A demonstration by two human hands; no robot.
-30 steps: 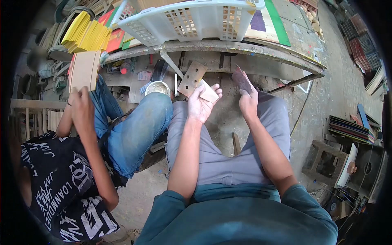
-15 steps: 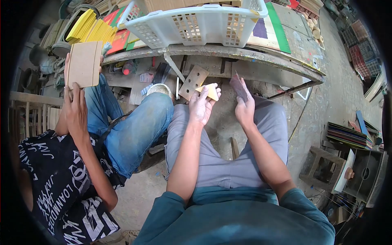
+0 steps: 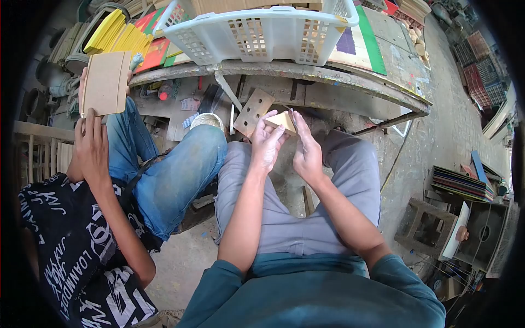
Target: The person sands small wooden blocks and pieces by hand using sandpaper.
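Observation:
My left hand [image 3: 267, 143] grips a small pale wooden block [image 3: 282, 121], angular in shape, its thumb lying across the near side. Against the block's right edge, my right hand [image 3: 308, 156] is held upright with its fingers straight and together. The dark sheet of sandpaper [image 3: 291, 111] in that hand is mostly hidden behind the fingers; only a sliver shows at the top. Both hands are above the gap between my knees, and whitish dust coats the left fingers.
A white plastic crate [image 3: 257, 35] stands on the paint-marked workbench [image 3: 306, 69] ahead. Beneath lie a board with holes [image 3: 255, 112] and a white bucket [image 3: 208, 119]. At left, a co-worker [image 3: 93, 218] holds a flat wooden panel [image 3: 107, 82]. Yellow pieces [image 3: 117, 35] are stacked beyond.
My right hand has moved left, bringing the sandpaper from apart to against the block's edge. The block has turned slightly in my left hand. The co-worker's panel has shifted slightly in view.

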